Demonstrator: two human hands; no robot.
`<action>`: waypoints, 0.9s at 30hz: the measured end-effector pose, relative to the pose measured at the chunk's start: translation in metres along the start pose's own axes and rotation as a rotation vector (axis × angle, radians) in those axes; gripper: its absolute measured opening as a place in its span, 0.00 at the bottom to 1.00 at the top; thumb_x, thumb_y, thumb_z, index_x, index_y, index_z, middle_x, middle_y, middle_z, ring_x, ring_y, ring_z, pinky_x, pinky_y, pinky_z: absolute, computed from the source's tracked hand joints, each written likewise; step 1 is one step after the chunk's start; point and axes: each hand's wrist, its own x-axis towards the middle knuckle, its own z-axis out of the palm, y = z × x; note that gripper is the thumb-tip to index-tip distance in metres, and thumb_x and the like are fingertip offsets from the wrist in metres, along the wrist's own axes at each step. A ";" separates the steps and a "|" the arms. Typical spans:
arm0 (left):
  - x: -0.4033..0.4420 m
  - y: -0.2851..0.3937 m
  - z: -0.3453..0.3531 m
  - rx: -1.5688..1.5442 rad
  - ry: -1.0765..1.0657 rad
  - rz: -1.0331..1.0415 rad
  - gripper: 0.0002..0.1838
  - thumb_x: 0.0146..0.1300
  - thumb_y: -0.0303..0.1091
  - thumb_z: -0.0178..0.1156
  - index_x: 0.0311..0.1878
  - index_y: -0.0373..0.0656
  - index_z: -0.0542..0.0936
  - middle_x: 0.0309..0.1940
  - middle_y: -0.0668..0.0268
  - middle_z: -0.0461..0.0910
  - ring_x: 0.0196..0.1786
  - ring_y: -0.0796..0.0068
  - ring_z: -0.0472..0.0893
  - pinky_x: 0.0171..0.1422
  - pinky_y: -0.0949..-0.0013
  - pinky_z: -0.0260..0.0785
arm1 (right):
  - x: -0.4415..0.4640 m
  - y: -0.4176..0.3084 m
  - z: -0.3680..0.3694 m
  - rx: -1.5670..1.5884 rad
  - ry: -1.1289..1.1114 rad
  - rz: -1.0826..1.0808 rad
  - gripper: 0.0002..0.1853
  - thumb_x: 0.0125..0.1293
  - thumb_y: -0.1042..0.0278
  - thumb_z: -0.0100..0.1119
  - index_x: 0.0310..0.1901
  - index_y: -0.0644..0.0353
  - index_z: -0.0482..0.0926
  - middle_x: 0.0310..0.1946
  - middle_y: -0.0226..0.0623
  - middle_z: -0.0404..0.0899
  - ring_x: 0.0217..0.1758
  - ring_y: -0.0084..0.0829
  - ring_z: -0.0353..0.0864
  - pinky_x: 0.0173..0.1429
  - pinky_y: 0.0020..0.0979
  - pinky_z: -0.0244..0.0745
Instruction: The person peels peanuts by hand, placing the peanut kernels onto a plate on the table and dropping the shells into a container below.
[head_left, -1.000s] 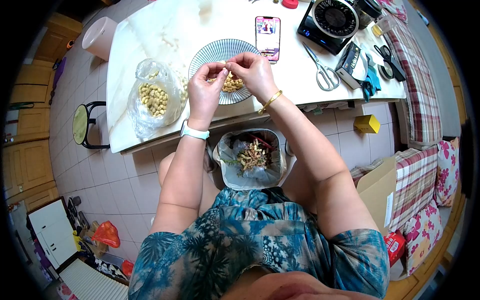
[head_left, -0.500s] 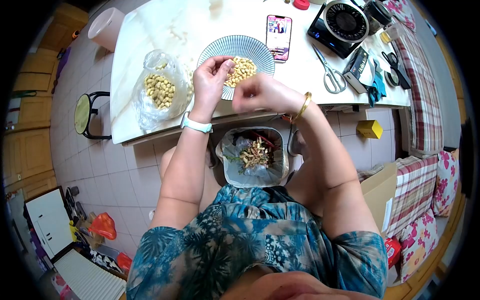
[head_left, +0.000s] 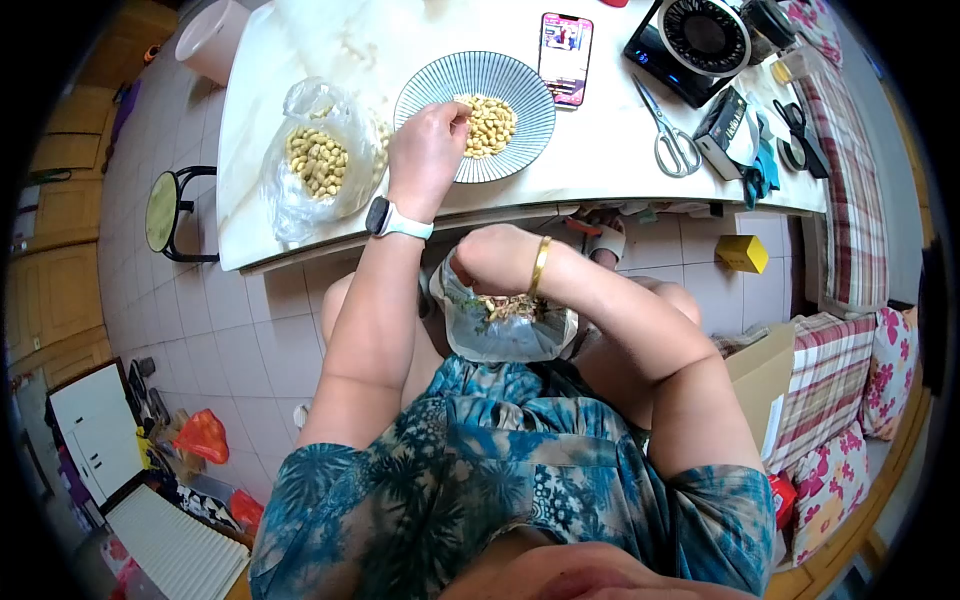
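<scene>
My left hand (head_left: 430, 148) is over the left side of a striped plate (head_left: 535, 115), thumb and fingers pinched together; whatever is between them is hidden. Pale shelled peanuts (head_left: 490, 128) are heaped in the plate beside those fingertips. Above the waste bin (head_left: 470, 345) between my knees is my right hand (head_left: 497, 262), its fingers curled downward and nothing visible in them. Shell scraps (head_left: 508, 306) lie on the bin's liner, partly covered by that hand. Left of my left hand, a clear plastic bag (head_left: 290, 212) stands open with tan peanuts (head_left: 318, 163) in it.
A phone (head_left: 565, 60) with a lit screen lies right of the plate. Farther right are scissors (head_left: 672, 140), a small black fan (head_left: 700, 45), a printed box (head_left: 722, 122) and black tape or tools. A yellow box (head_left: 741, 254) sits on the tiled floor.
My right hand has dropped from the plate's near edge to above the bin. My left hand stays at the plate, now turned more back-up. The view has shifted slightly.
</scene>
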 end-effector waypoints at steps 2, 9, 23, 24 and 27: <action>0.000 0.000 -0.003 0.020 -0.007 -0.011 0.10 0.65 0.32 0.64 0.48 0.43 0.87 0.44 0.57 0.87 0.44 0.57 0.86 0.49 0.58 0.79 | -0.004 0.008 -0.014 0.280 0.069 -0.077 0.05 0.55 0.67 0.70 0.33 0.56 0.87 0.31 0.41 0.88 0.36 0.44 0.87 0.44 0.42 0.81; -0.003 -0.008 -0.019 0.145 0.064 0.095 0.12 0.63 0.29 0.66 0.50 0.44 0.86 0.49 0.60 0.85 0.54 0.57 0.83 0.60 0.56 0.74 | -0.005 0.059 -0.054 0.274 0.781 0.116 0.05 0.62 0.68 0.67 0.37 0.59 0.87 0.33 0.42 0.87 0.36 0.43 0.88 0.44 0.40 0.83; -0.016 -0.011 -0.039 0.057 0.101 0.081 0.11 0.62 0.28 0.66 0.49 0.44 0.86 0.49 0.61 0.85 0.55 0.57 0.82 0.64 0.56 0.72 | 0.045 0.084 -0.053 -0.307 0.810 0.299 0.07 0.61 0.72 0.63 0.38 0.54 0.89 0.39 0.41 0.85 0.42 0.43 0.88 0.46 0.40 0.83; -0.017 -0.011 -0.041 0.052 0.103 0.090 0.11 0.62 0.28 0.66 0.49 0.44 0.86 0.49 0.61 0.85 0.55 0.57 0.83 0.63 0.57 0.72 | 0.045 0.084 -0.053 -0.308 0.780 0.309 0.07 0.61 0.72 0.63 0.38 0.54 0.89 0.40 0.42 0.85 0.42 0.43 0.88 0.47 0.40 0.83; -0.019 -0.009 -0.046 0.042 0.105 0.107 0.11 0.63 0.29 0.67 0.48 0.44 0.86 0.49 0.61 0.85 0.54 0.57 0.83 0.63 0.57 0.72 | 0.046 0.084 -0.052 -0.320 0.780 0.299 0.08 0.61 0.71 0.62 0.39 0.54 0.89 0.40 0.43 0.85 0.43 0.43 0.88 0.47 0.41 0.83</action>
